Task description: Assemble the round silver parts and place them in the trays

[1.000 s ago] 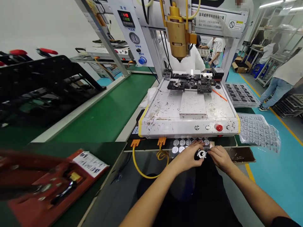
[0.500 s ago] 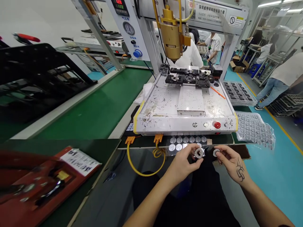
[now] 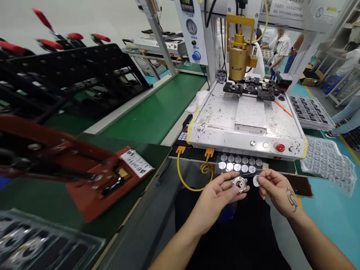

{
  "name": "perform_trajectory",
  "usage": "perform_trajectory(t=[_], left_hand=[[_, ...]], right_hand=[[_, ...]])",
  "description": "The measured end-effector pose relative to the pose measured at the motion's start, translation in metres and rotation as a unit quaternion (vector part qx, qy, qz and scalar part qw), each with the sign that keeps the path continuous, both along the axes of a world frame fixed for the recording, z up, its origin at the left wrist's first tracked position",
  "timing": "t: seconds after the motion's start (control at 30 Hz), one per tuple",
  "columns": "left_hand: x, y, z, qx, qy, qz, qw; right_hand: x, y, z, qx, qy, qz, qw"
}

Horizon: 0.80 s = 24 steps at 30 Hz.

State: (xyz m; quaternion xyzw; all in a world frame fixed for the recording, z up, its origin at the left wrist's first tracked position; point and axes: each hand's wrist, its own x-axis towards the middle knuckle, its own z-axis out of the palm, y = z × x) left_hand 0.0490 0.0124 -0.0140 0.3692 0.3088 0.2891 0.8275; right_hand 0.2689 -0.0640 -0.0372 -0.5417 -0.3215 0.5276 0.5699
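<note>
My left hand [image 3: 216, 198] is closed on a round silver watch case [image 3: 243, 183], gripped between thumb and fingers with its open ring facing up. Close to its right, my right hand [image 3: 277, 191] pinches a small round whitish disc [image 3: 255, 180] by its edge; the disc and the case are apart. Both hands are held over my lap, just in front of the bench edge. Behind them lies a clear sheet with rows of round silver discs [image 3: 237, 167].
A white bench machine [image 3: 216, 135] with a gold dispensing head [image 3: 237, 62] stands ahead, black fixtures [image 3: 250, 90] on its bed. To the left are a red lever press [image 3: 92, 195] and a tray of parts [image 3: 53, 232]. More disc sheets [image 3: 327, 161] lie right. People work behind.
My view has turned left, bringing the red press and parts tray further into sight. The watch case now shows more of its ring, with my left fingers beneath it. The disc stays in my right hand.
</note>
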Motion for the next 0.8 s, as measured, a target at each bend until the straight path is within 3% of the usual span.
perform_trajectory(t=[0.3, 0.57, 0.8], left_hand=[[-0.005, -0.008, 0.001, 0.005, -0.022, 0.009, 1.000], [-0.007, -0.009, 0.002, -0.020, -0.034, 0.016, 0.999], [-0.006, -0.013, 0.001, -0.002, -0.025, 0.018, 1.000]], right_hand=[[0.000, -0.007, 0.021, -0.028, 0.038, 0.061, 0.997], [-0.002, -0.010, 0.019, -0.033, -0.030, 0.113, 0.993], [-0.014, 0.003, 0.035, 0.033, -0.171, 0.111, 0.978]])
